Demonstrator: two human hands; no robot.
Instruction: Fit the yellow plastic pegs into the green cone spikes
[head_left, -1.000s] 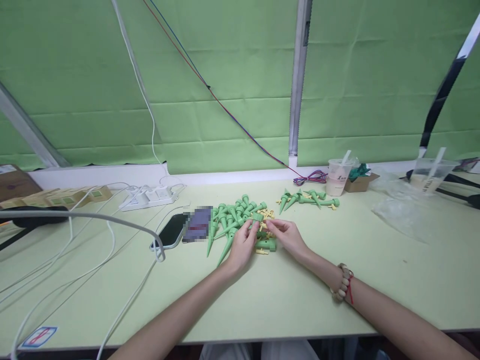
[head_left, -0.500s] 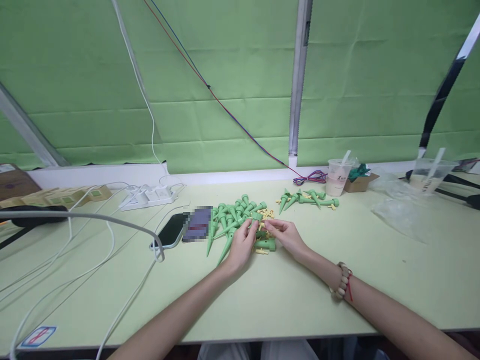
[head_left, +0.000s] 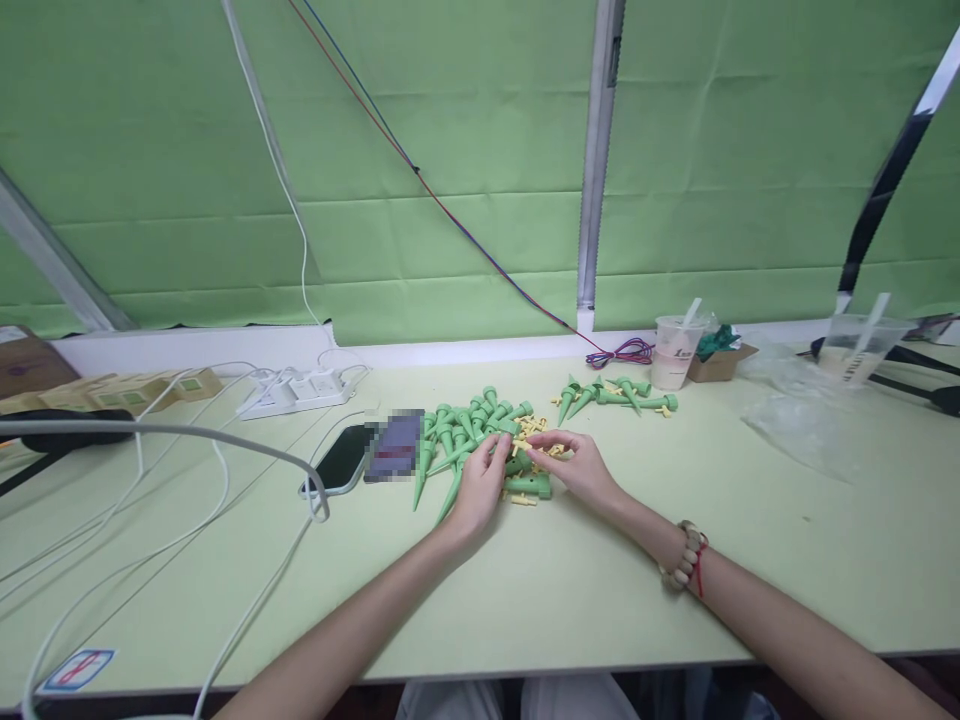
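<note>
My left hand (head_left: 482,487) is closed round a green plastic spike (head_left: 510,427), whose capped end shows just past the fingertips; the rest of it is hidden by the hand. Facing it, my right hand (head_left: 581,468) pinches a small yellow plastic valve piece (head_left: 520,447) close to the left thumb. Whether the yellow piece touches the spike I cannot tell. Beyond and left of my hands lies a heap of green spikes (head_left: 448,437). Loose yellow pieces (head_left: 534,425) lie around the fingers, and another green spike (head_left: 531,487) lies under the hands on the table.
A second group of green spikes (head_left: 600,396) with yellow pieces lies farther back. Left of the heap are a phone (head_left: 345,458), white cables and a power strip (head_left: 300,391). A drink cup (head_left: 671,355), a small cardboard box (head_left: 720,364) and plastic bags (head_left: 799,432) stand or lie to the right.
My right hand has turned slightly, and the yellow piece at its fingertips shows more clearly between my hands. My left hand has hardly moved.
</note>
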